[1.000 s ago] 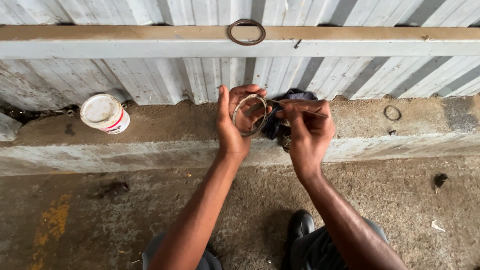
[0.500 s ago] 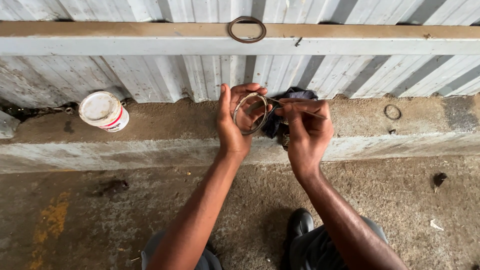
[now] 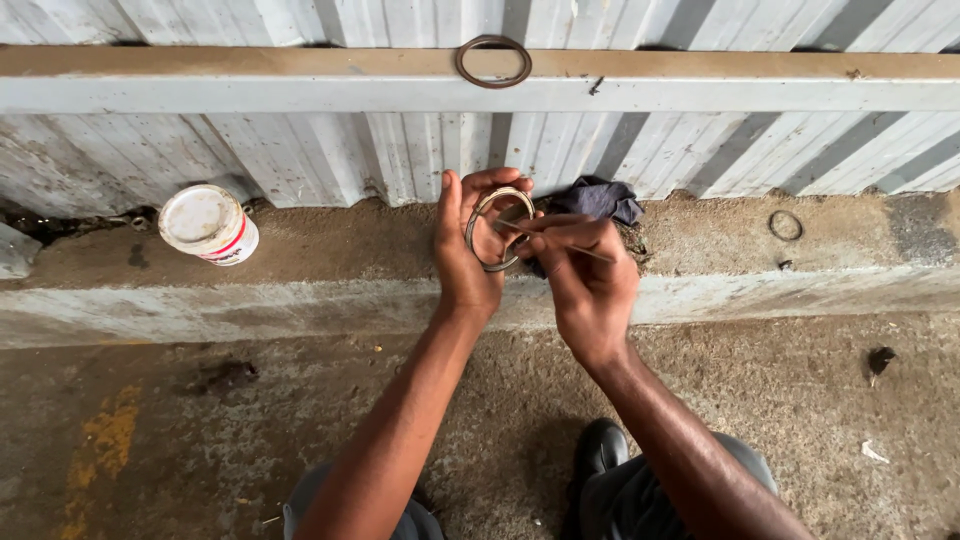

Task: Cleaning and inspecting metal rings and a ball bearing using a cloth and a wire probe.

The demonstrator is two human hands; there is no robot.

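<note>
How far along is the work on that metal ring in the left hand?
Done: nothing shows as finished; whether the rusty ring on the wall rail is a completed one cannot be told. In hand: the left hand holds the metal ring upright while the right hand pokes a thin stick at its inner edge. Left: a small ring lies untouched on the ledge.

A round white tin (image 3: 208, 224) with a red-banded label stands on the concrete ledge (image 3: 330, 250), left.
</note>
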